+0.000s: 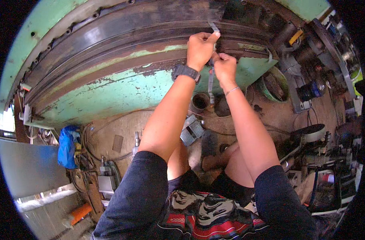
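Observation:
My left hand (pixel 199 51), with a dark watch on its wrist, is closed at the dark metal rail (pixel 110 48) of a green machine. Its thumb and fingers pinch a small flat metal strip (pixel 213 27) that lies across the rail. Just below and to the right, my right hand (pixel 225 69) is closed in a pinch at the rail's lower edge. What its fingers hold is hidden. Right beside it, a slim grey metal bar (pixel 211 86) with a reddish spot hangs down in front of the green panel (pixel 150 82).
Under the panel stands a round rusty can (pixel 199 102), with a grey ribbed pedal (pixel 191 130) nearer me. A green bucket (pixel 274 86) sits to the right, among dark machine parts. Cables (pixel 90 132) run over the floor; a blue bag (pixel 68 146) hangs at left.

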Demonstrator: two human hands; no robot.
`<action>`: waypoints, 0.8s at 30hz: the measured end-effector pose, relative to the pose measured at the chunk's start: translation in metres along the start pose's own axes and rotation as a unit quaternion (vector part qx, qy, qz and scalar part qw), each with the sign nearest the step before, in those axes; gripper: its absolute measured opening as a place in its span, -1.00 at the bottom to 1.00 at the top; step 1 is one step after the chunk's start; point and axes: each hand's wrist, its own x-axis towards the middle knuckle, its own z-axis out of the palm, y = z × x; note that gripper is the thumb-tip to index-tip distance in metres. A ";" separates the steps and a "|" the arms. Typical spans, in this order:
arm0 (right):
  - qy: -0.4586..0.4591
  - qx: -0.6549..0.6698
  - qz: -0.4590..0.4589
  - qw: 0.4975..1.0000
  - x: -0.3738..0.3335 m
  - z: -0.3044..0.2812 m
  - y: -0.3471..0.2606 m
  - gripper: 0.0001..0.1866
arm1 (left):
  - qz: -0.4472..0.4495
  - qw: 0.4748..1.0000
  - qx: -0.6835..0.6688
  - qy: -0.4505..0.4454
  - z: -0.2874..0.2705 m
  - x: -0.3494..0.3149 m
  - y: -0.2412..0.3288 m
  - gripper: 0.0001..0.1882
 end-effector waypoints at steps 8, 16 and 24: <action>0.057 -0.059 -0.023 0.996 -0.005 0.008 0.009 -0.49 | -0.026 0.999 0.033 -0.009 -0.003 -0.011 0.015 -0.59; 0.065 -0.120 0.021 0.990 -0.004 0.009 0.001 -0.47 | -0.022 0.999 -0.005 0.038 0.004 -0.004 0.001 -0.61; 0.051 -0.205 -0.057 0.976 -0.032 -0.006 -0.041 -0.59 | -0.083 0.993 -0.017 0.086 -0.001 0.003 -0.005 -0.55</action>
